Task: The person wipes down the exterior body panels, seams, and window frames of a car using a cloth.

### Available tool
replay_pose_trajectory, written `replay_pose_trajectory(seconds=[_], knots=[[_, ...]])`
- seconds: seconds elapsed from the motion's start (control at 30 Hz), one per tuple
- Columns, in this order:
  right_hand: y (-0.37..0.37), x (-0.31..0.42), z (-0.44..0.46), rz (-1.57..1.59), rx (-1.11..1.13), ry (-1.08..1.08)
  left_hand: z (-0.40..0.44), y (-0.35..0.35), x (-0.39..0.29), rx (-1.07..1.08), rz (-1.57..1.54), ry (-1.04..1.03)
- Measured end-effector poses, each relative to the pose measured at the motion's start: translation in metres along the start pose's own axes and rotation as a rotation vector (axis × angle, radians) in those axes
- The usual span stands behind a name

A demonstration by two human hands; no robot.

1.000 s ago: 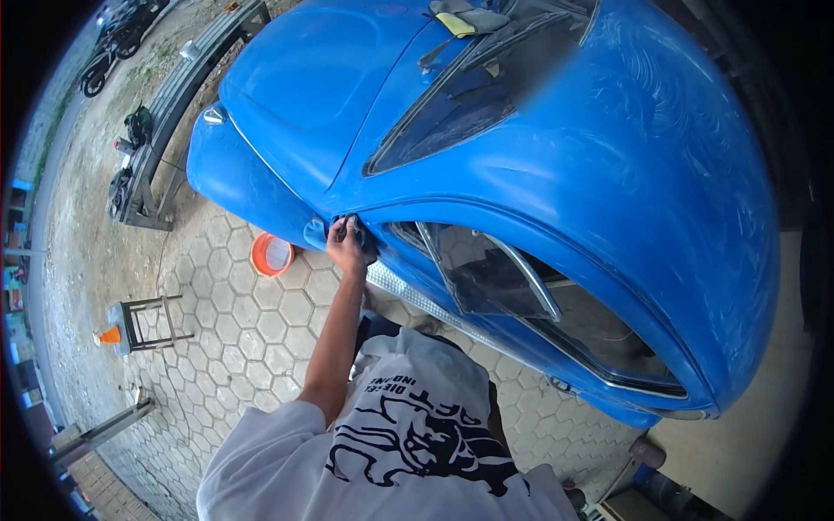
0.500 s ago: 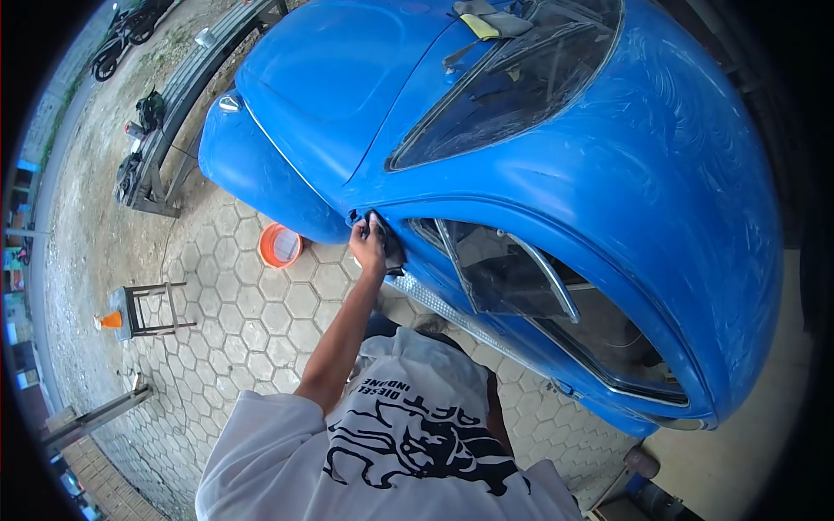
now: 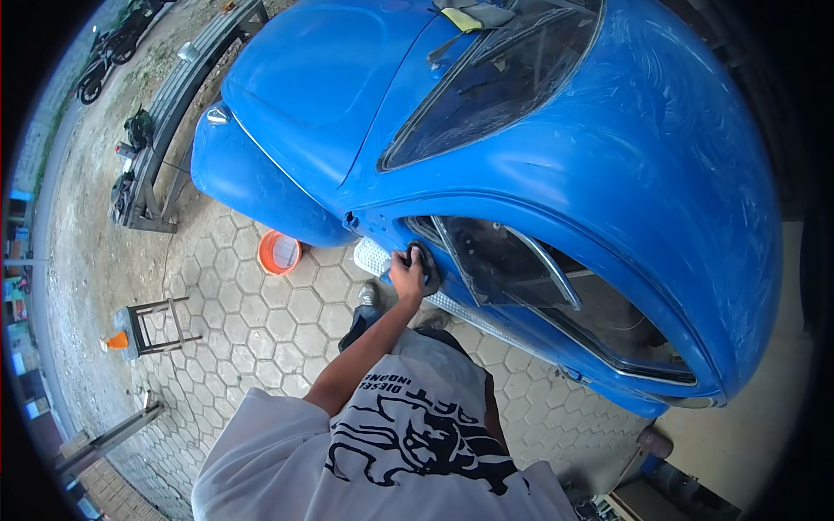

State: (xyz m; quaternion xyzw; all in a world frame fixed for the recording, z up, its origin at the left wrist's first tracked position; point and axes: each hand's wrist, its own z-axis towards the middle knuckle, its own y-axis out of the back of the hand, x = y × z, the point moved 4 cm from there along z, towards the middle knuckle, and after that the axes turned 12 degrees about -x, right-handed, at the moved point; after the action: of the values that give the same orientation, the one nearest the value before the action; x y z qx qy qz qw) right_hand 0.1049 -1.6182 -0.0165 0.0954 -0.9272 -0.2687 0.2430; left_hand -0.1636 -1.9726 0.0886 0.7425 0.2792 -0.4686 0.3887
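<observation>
My left hand (image 3: 407, 276) is closed around a bunched black cloth (image 3: 427, 267) and presses it against the side of a blue car (image 3: 373, 204). The contact is low on the door, just below the front corner of the side window (image 3: 499, 260). Part of the cloth is hidden behind my fingers. On my right side only a sliver of the arm shows past the white shirt (image 3: 391, 434); that hand is out of sight.
An orange bucket (image 3: 271, 260) stands on the hexagonal paving near the front wheel arch. Further left are a small stool (image 3: 130, 332) with an orange object and a long bench (image 3: 161, 139) holding bags. A grey and yellow cloth (image 3: 469, 16) lies by the windshield.
My left hand has moved the black cloth rightward and down, from near the hinge at the door's front edge onto the door. The view has shifted slightly.
</observation>
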Motion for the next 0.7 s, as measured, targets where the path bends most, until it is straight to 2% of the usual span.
replay_pose_trajectory(seconds=[0.03,0.1,0.17,0.27,0.37,0.5,0.57,0.7], knots=[[0.000,0.000,0.001,0.007,-0.002,0.002,0.008,0.003,-0.005,-0.019,-0.044,-0.089],[-0.001,-0.001,-0.001,0.028,-0.009,0.000,0.037,0.010,-0.017,-0.142,-0.106,-0.118],[0.000,-0.004,-0.003,0.043,-0.016,-0.007,0.075,0.016,-0.017,-0.254,0.012,-0.112],[0.004,-0.011,-0.005,0.051,-0.024,-0.014,0.075,0.013,-0.017,-0.181,-0.124,-0.133],[0.006,-0.018,-0.010,0.057,-0.025,-0.026,0.017,0.001,-0.005,0.169,0.106,-0.200],[0.013,-0.030,-0.010,0.060,-0.026,-0.042,0.005,-0.007,-0.013,0.005,-0.043,-0.128],[0.015,-0.036,-0.009,0.071,-0.030,-0.044,0.029,0.002,-0.030,-0.094,-0.021,-0.245],[0.019,-0.049,-0.006,0.103,-0.042,-0.044,0.016,-0.007,-0.018,-0.080,-0.047,-0.161]])
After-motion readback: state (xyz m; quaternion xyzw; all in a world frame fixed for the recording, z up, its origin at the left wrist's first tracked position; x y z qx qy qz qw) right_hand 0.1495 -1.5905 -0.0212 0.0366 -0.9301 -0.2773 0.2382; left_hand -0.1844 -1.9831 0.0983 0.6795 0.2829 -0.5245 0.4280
